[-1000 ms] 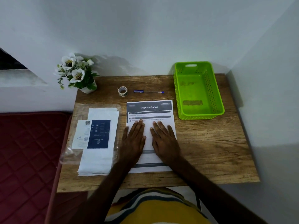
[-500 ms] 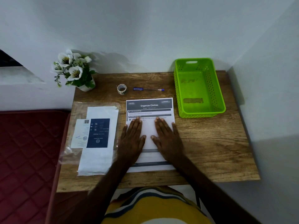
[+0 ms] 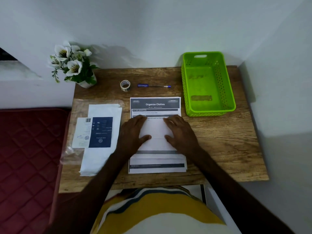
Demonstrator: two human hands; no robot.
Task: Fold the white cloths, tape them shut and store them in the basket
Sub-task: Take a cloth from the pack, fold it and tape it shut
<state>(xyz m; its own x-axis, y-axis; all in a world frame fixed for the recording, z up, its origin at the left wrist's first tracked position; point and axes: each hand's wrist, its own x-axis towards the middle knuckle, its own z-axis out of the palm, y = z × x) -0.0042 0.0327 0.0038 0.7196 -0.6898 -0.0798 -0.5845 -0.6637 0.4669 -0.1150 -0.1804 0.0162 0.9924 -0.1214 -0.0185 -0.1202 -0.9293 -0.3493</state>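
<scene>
Both hands have slid apart on the printed sheet; the left hand and right hand lie palm-down, fingers straight, forearms converging. The packaged white cloths lie left, green basket far right on the table.

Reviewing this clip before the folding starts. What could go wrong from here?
1. Both hands, left and right, lie flat on the sheet, which fills the middle of the table; folding there may crumple it.
2. The cloth pack lies at the table's left edge, its wrap overhanging; a tug could drop it.
3. The tape stands on edge and the pen lies loose beside it; a nudge could roll either.
</scene>
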